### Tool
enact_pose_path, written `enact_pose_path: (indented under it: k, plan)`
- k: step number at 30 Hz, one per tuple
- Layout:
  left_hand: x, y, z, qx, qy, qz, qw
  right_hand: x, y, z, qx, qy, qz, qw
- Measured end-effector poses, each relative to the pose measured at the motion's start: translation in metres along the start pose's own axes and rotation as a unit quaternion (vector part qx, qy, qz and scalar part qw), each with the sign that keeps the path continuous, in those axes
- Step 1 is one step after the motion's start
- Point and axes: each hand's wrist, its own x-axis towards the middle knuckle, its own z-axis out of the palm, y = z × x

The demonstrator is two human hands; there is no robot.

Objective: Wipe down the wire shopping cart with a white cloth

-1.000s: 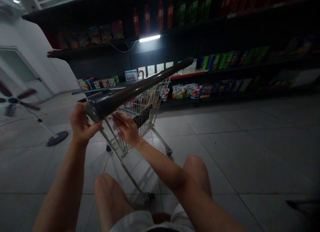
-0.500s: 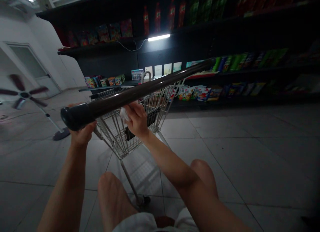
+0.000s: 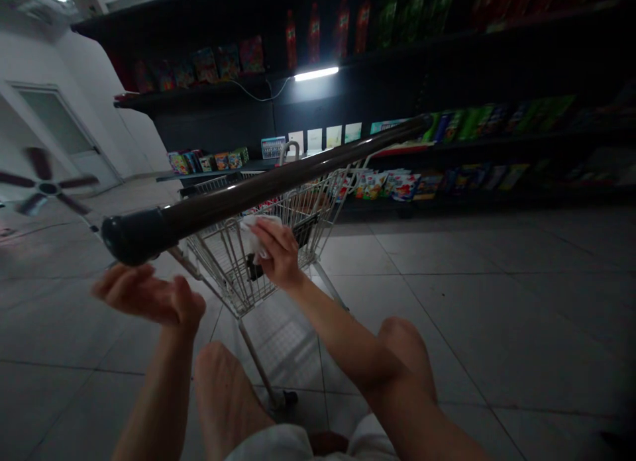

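Note:
A shopping cart point(image 3: 238, 275) of light wire mesh stands in front of my knees. Its dark handlebar point(image 3: 278, 183) crosses the view on a slant, with a black end cap point(image 3: 134, 238) at the near left. My right hand point(image 3: 282, 252) is closed on a crumpled white cloth point(image 3: 259, 234), held just below the bar; whether the cloth touches the bar I cannot tell. Below the end cap, apart from the bar, my left hand point(image 3: 152, 295) is turned palm up with its fingers loosely spread and holds nothing.
Dark shelves point(image 3: 209, 126) with red bottles point(image 3: 314, 34), boxes point(image 3: 231, 159) and bagged goods point(image 3: 392, 184) run behind the cart. A standing fan point(image 3: 47, 188) is on the left, near a door point(image 3: 64, 126). Grey tiles point(image 3: 397, 256) cover the floor.
My left hand has let go of the handlebar's left end and dropped below it, opening. My right hand has moved slightly down and right, and more of the white cloth shows.

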Motion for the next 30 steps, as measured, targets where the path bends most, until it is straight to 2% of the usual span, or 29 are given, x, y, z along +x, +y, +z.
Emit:
enact_pose_path:
  k: [1,2,4,5,7,10,13,15,17,19,23,27,30]
  plan:
    - [-0.002,0.015,0.002,0.019,0.071,0.097,0.993,0.018,-0.004,-0.007,-0.014,0.002,0.008,1.000]
    - [-0.001,0.029,0.006,0.016,0.037,0.135,0.990,0.034,-0.009,-0.011,-0.032,-0.004,0.015,0.999]
    - [0.007,0.052,0.018,-0.016,-0.136,0.187,0.973,0.059,-0.015,-0.015,-0.062,-0.029,0.016,0.998]
    - [0.014,0.059,0.026,-0.022,-0.185,0.203,0.961,0.067,-0.016,-0.016,-0.073,-0.046,0.009,0.996]
    - [0.031,0.064,0.044,0.025,-0.252,0.191,0.948,0.076,-0.007,-0.018,-0.090,-0.075,0.001,0.993]
    - [0.054,0.047,0.067,0.130,-0.285,0.106,0.944,0.075,0.031,-0.027,-0.130,-0.064,0.044,0.988]
    - [0.060,0.019,0.084,0.142,-0.309,0.067,0.938,0.068,0.080,-0.041,-0.175,-0.002,0.102,0.979]
    - [0.058,0.004,0.091,0.137,-0.317,0.047,0.937,0.065,0.100,-0.047,-0.185,0.017,0.122,0.975]
    - [0.055,-0.004,0.095,0.137,-0.322,0.023,0.937,0.064,0.102,-0.048,-0.180,-0.003,0.124,0.976]
    - [0.053,-0.007,0.096,0.142,-0.327,0.009,0.934,0.064,0.094,-0.047,-0.167,-0.045,0.104,0.979]
    - [0.057,-0.008,0.090,0.165,-0.327,0.021,0.930,0.064,0.086,-0.047,-0.149,-0.090,0.062,0.983]
    - [0.067,-0.016,0.074,0.182,-0.341,-0.002,0.922,0.060,0.101,-0.050,-0.158,-0.033,0.135,0.978]
    - [0.071,-0.028,0.063,0.173,-0.348,-0.037,0.921,0.054,0.094,-0.035,-0.130,0.007,0.157,0.979]
